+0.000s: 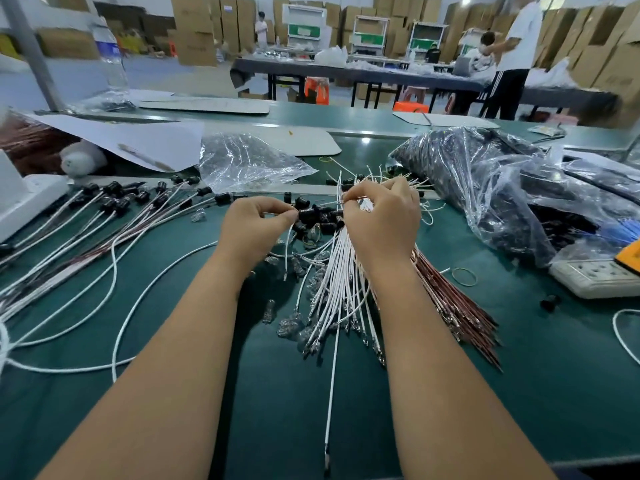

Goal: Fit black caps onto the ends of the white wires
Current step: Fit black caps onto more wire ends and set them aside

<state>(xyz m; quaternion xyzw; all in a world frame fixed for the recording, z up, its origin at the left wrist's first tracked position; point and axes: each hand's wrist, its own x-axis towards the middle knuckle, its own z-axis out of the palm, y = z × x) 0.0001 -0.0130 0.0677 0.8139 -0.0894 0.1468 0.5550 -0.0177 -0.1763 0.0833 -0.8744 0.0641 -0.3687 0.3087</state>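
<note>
Two hands are engaged mid-bench: a black cap (309, 213) is pinched by the left hand (256, 225), while one wire end is pinched by the right hand (382, 216) above the bundle of white wires (341, 271). Step judged: cap about to be fitted; alignment of wire end with cap opening is called for next. Capped wires (114, 216) are laid at left.
</note>
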